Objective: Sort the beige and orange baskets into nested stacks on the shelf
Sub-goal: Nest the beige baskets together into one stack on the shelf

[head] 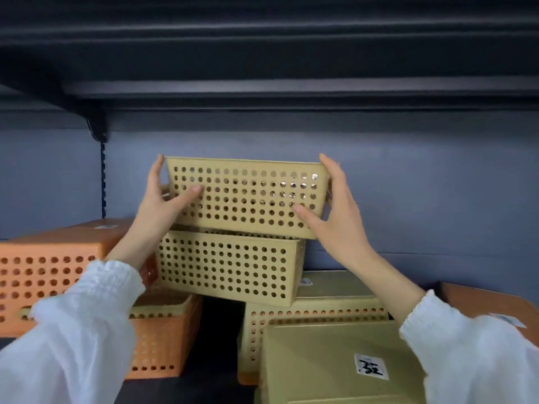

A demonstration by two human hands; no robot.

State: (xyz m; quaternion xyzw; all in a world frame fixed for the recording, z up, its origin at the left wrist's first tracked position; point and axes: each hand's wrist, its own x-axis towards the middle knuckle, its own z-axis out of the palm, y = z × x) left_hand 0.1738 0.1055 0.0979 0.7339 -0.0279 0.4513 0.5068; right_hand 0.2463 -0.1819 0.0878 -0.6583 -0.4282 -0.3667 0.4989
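A beige perforated basket (pixel 248 196) is held upright in the air by both ends. My left hand (pixel 163 199) grips its left end and my right hand (pixel 335 211) grips its right end. Just beneath it sits a second beige basket (pixel 230 266), turned upside down and bridging the piles below. At the left lies an orange basket (pixel 43 272), upside down. Below centre-left, an orange basket (pixel 166 342) stands with a beige one nested inside. At the lower right are more beige baskets (pixel 329 354), upside down, one bearing a white label.
The grey back wall (pixel 437 199) of the shelf rises behind the baskets. A dark upper shelf (pixel 291 91) hangs overhead, with a bracket at the left. Another orange basket (pixel 495 310) shows at the far right, behind my right sleeve.
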